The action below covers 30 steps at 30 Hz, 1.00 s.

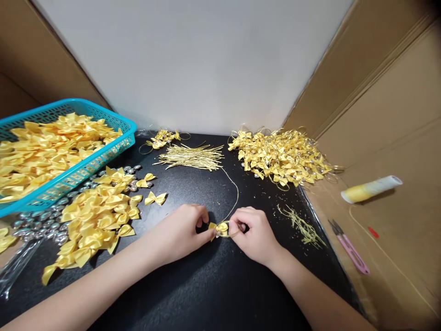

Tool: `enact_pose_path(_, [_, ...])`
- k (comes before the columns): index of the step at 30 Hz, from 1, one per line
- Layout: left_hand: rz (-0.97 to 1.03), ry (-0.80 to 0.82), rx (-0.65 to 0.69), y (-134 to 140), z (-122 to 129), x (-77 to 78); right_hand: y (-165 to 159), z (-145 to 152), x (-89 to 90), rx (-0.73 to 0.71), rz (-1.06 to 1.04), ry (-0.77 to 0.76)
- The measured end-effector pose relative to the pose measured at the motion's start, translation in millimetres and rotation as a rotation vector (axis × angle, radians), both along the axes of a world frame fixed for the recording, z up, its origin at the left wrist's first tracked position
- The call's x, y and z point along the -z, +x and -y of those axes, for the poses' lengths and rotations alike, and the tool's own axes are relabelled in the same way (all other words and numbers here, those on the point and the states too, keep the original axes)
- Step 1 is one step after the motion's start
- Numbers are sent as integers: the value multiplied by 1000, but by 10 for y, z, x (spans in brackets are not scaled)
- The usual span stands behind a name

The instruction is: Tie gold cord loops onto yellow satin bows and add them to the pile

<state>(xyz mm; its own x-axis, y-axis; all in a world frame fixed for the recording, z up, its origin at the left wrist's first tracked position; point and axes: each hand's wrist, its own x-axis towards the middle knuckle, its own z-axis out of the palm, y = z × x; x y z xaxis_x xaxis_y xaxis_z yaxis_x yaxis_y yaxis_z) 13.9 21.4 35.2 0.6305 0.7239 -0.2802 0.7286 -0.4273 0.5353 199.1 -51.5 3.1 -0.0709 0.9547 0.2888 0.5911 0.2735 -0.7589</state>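
Low over the black table, my left hand point(188, 230) pinches a small yellow ribbon bow point(223, 227) at its left side. A shiny bead seems to sit at the bow's centre, partly covered by my thumb. My right hand point(253, 234) is closed on a gold cord point(237, 195) just right of the bow. From there the cord curves up toward a bundle of cut gold cords point(193, 156). Left of my left hand lie a single bow point(155, 198) and a heap of loose yellow bows point(98, 216).
A turquoise basket point(119, 146) of bows stands at left, beside silver beads point(43, 225). Finished-looking corded bows point(282, 154) are piled back right. Cord scraps point(305, 227), pink thread snips point(351, 250) and a yellow-white tube point(372, 188) lie right. Cardboard and a white panel surround the table.
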Motion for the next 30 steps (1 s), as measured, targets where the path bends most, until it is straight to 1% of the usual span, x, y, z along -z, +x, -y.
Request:
enact_pose_path(2, [15, 11, 1, 15, 32, 64, -5, -2, -5, -18, 10, -112])
enact_pose_path(4, [37, 19, -11, 31, 55, 112, -14, 7, -20, -24, 40, -187])
enact_pose_path(9, [96, 59, -17, 62, 76, 165, -40, 53, -43, -12, 69, -268])
enact_pose_path(12, [165, 37, -17, 74, 77, 166, -49, 59, -31, -34, 64, -242])
enact_pose_path(14, [217, -48, -30, 80, 71, 151, -52, 51, -23, -44, 61, -212])
enact_pose_path(17, [304, -198, -71, 86, 55, 128, -53, 34, -15, -22, 54, -155])
enact_pose_path(21, [425, -301, -74, 85, 35, 152, -54, 26, -18, 14, 24, -46])
enact_pose_path(25, [457, -287, -35, 86, 36, 208, -62, 31, -20, 19, 16, 40])
enact_pose_path(30, [499, -198, 39, 100, 63, 251, -73, 37, -12, 23, 24, 71])
